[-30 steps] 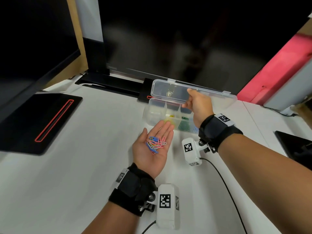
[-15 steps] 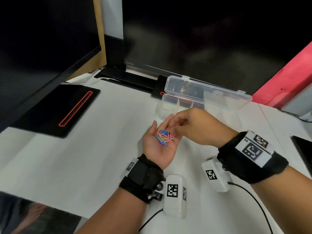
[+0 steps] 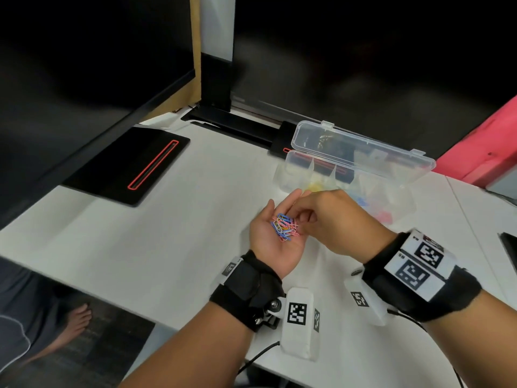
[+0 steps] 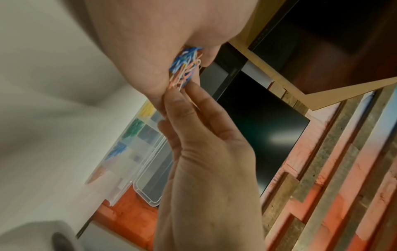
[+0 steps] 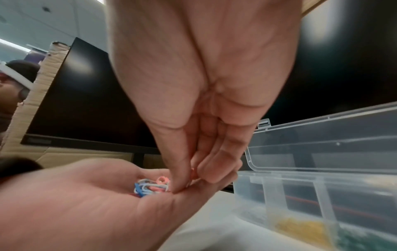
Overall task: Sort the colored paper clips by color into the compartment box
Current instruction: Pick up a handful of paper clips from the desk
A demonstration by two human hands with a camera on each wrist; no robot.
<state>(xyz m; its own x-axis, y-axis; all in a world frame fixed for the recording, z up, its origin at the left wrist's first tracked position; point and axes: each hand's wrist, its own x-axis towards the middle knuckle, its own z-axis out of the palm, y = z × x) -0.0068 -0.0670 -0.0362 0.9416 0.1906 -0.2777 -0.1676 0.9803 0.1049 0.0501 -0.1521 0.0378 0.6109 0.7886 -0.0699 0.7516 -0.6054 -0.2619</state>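
My left hand [image 3: 282, 204] lies palm up over the white table, its fingers straight, and carries a small pile of mixed paper clips [image 3: 285, 228], blue, pink and white. The pile also shows in the wrist views [image 4: 184, 68] [image 5: 150, 186]. My right hand [image 3: 300, 217] reaches into the pile from the right, and its thumb and fingers pinch a pink clip [image 5: 192, 170] at the pile's edge. Just behind the hands stands the clear compartment box [image 3: 282, 177] with its lid [image 3: 361, 147] swung back. It holds yellow clips [image 4: 147, 108], green clips [image 4: 134, 129], blue clips [image 4: 117, 150] and red clips [image 4: 99, 171] in separate compartments.
A black monitor base with a red outline [image 3: 126, 166] lies at the left, with dark screens behind it. A pink wall [image 3: 481, 152] rises at the back right. A dark flat device [image 3: 510, 247] sits at the right edge. The table's front edge [image 3: 84, 287] runs near my left wrist.
My right hand came back from the box to my left palm and closed its fingertips on the pile. The left hand stayed palm up, still carrying the clips.
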